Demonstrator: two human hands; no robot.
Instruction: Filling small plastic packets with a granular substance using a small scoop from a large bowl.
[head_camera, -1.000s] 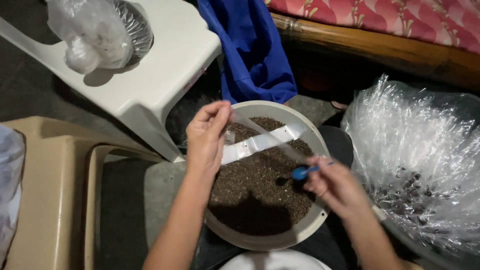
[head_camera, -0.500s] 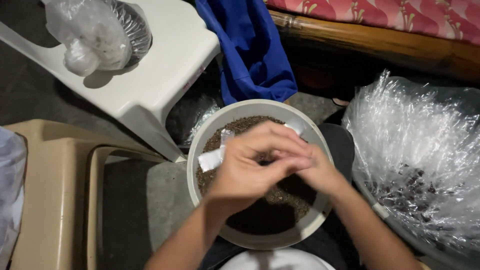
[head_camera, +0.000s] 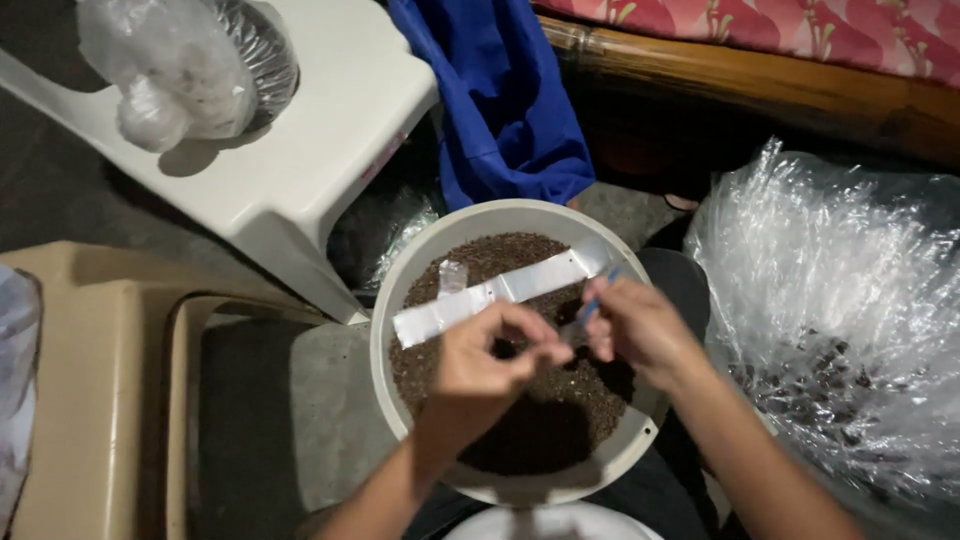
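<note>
A round white basin (head_camera: 420, 270) of dark brown grains sits below both hands, a long clear plastic strip (head_camera: 500, 292) lying across it. The left hand (head_camera: 490, 360) pinches a small clear packet (head_camera: 572, 333) in a narrow grip. The right hand (head_camera: 640, 330) grips a blue tool (head_camera: 597, 296), touching the packet. Half a second ago the hands overlapped; now they are parted.

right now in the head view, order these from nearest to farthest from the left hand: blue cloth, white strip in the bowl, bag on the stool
1. white strip, just above the left hand, in the bowl
2. blue cloth, farther up, behind the bowl
3. bag, far upper left on the stool
</note>
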